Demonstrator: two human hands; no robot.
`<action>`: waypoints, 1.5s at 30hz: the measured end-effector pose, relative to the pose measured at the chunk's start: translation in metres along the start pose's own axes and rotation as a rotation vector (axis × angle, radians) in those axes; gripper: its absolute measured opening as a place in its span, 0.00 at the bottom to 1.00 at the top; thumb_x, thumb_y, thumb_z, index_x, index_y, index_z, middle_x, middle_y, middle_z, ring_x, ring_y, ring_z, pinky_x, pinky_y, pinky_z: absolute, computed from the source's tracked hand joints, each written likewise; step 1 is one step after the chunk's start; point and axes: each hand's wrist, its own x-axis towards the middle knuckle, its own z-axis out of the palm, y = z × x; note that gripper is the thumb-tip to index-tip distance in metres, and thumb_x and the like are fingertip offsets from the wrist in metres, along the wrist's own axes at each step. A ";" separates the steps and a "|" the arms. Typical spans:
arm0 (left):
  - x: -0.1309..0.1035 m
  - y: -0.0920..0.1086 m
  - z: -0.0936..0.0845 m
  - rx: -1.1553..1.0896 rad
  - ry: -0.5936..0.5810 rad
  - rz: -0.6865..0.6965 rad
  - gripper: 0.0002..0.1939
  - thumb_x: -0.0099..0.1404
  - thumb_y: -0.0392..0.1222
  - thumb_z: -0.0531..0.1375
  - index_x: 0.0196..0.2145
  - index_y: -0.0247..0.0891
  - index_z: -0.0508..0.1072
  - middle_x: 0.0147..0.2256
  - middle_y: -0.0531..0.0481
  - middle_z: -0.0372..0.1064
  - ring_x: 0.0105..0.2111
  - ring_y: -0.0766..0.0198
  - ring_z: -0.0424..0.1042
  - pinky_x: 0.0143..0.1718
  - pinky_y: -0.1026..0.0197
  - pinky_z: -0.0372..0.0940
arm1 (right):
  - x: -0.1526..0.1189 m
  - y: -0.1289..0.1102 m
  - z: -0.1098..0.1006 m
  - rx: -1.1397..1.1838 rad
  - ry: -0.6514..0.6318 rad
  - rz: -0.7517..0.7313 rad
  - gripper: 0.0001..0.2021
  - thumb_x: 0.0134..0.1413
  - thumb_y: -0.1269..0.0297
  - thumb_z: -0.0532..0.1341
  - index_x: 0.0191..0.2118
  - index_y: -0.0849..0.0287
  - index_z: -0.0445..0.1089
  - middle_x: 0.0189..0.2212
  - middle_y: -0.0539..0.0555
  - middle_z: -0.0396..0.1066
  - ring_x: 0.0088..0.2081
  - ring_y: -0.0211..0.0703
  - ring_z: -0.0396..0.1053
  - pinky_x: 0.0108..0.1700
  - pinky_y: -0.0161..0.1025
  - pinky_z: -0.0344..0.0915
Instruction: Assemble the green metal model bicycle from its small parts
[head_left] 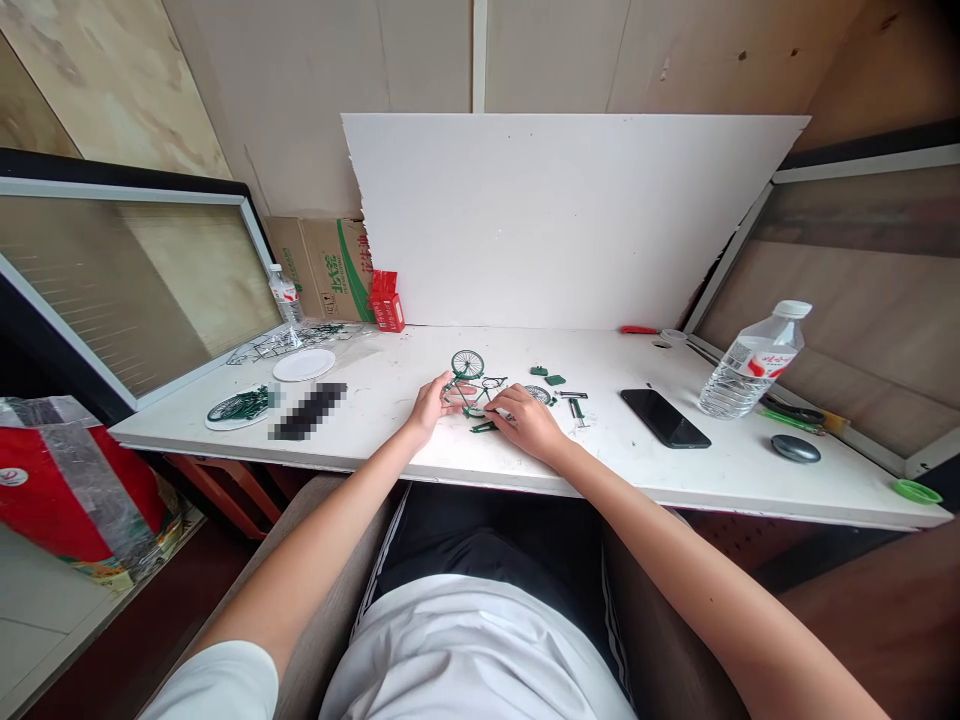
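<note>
A small green model bicycle, partly put together, is between my hands just above the white table, its spoked wheel pointing away from me. My left hand grips it at the left side, thumb and fingers closed around the frame. From the right, my right hand has its fingertips pinched together at the lower part of the frame; any small piece between them is too small to make out. A second spoked wheel lies beside my right hand. Several loose green parts are just beyond it.
A black phone, a dark mouse and a water bottle are on the right. At left are a white plate, another plate with green parts, part frames and a red box. A white board stands behind.
</note>
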 end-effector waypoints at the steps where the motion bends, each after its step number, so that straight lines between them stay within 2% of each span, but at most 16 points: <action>1: 0.000 0.000 0.000 -0.002 -0.006 0.006 0.31 0.67 0.66 0.60 0.48 0.33 0.76 0.50 0.32 0.81 0.41 0.51 0.83 0.43 0.55 0.71 | 0.000 0.000 0.000 -0.002 0.001 0.001 0.10 0.72 0.61 0.60 0.48 0.55 0.79 0.43 0.60 0.79 0.49 0.54 0.73 0.45 0.47 0.73; 10: -0.002 0.000 0.001 0.034 -0.079 0.068 0.34 0.66 0.70 0.60 0.47 0.32 0.78 0.51 0.32 0.80 0.39 0.55 0.81 0.38 0.58 0.69 | 0.000 -0.003 -0.002 -0.024 -0.033 -0.013 0.08 0.70 0.63 0.61 0.46 0.55 0.79 0.41 0.60 0.78 0.47 0.54 0.72 0.46 0.46 0.73; 14: -0.006 0.001 0.003 0.070 -0.112 0.095 0.32 0.66 0.67 0.63 0.48 0.32 0.78 0.53 0.33 0.78 0.40 0.56 0.79 0.38 0.58 0.69 | 0.001 -0.004 -0.004 -0.023 -0.047 -0.014 0.08 0.69 0.64 0.62 0.45 0.56 0.79 0.40 0.60 0.78 0.47 0.54 0.72 0.46 0.46 0.72; 17: -0.009 0.002 0.005 0.111 -0.090 0.096 0.27 0.61 0.58 0.70 0.47 0.32 0.78 0.52 0.34 0.78 0.42 0.56 0.78 0.38 0.59 0.68 | 0.001 -0.004 -0.004 -0.025 -0.047 -0.017 0.08 0.69 0.64 0.62 0.46 0.56 0.79 0.40 0.60 0.78 0.47 0.54 0.72 0.45 0.46 0.72; 19: -0.009 0.002 0.006 0.115 -0.067 0.087 0.28 0.59 0.56 0.72 0.48 0.32 0.78 0.52 0.34 0.79 0.43 0.55 0.77 0.38 0.59 0.68 | 0.001 -0.005 -0.003 -0.028 -0.043 -0.013 0.07 0.69 0.65 0.62 0.46 0.56 0.78 0.40 0.60 0.77 0.47 0.54 0.72 0.46 0.46 0.72; 26: -0.007 0.000 0.006 0.099 -0.046 0.043 0.30 0.61 0.56 0.71 0.53 0.32 0.76 0.52 0.36 0.79 0.36 0.60 0.77 0.37 0.58 0.70 | 0.000 -0.001 -0.001 -0.013 -0.028 0.025 0.10 0.69 0.68 0.60 0.52 0.54 0.74 0.45 0.58 0.78 0.50 0.54 0.71 0.46 0.45 0.72; 29: -0.007 0.001 0.006 0.097 -0.021 0.040 0.30 0.62 0.55 0.70 0.54 0.32 0.75 0.52 0.36 0.79 0.35 0.61 0.77 0.37 0.59 0.70 | 0.001 0.000 0.000 -0.025 -0.014 0.022 0.09 0.70 0.70 0.58 0.50 0.55 0.74 0.45 0.59 0.77 0.50 0.54 0.70 0.48 0.47 0.71; 35: -0.008 0.001 0.007 0.098 0.007 0.067 0.21 0.63 0.53 0.70 0.45 0.35 0.75 0.46 0.39 0.80 0.32 0.64 0.75 0.35 0.61 0.70 | 0.003 0.000 -0.001 -0.030 -0.004 -0.020 0.09 0.70 0.72 0.56 0.47 0.56 0.73 0.43 0.59 0.76 0.47 0.55 0.69 0.49 0.50 0.70; 41: -0.007 0.000 0.006 0.107 0.033 0.071 0.17 0.65 0.50 0.69 0.44 0.35 0.74 0.41 0.43 0.79 0.29 0.66 0.76 0.31 0.64 0.68 | 0.001 0.003 0.001 -0.002 0.070 -0.015 0.14 0.70 0.75 0.51 0.55 0.56 0.67 0.49 0.60 0.75 0.51 0.56 0.69 0.52 0.52 0.69; 45: -0.005 -0.001 0.005 0.098 0.072 0.078 0.17 0.66 0.49 0.69 0.45 0.35 0.74 0.37 0.46 0.77 0.28 0.66 0.77 0.30 0.65 0.67 | 0.000 0.004 0.002 -0.003 0.119 0.019 0.18 0.68 0.74 0.51 0.60 0.57 0.62 0.48 0.62 0.74 0.52 0.57 0.70 0.52 0.52 0.69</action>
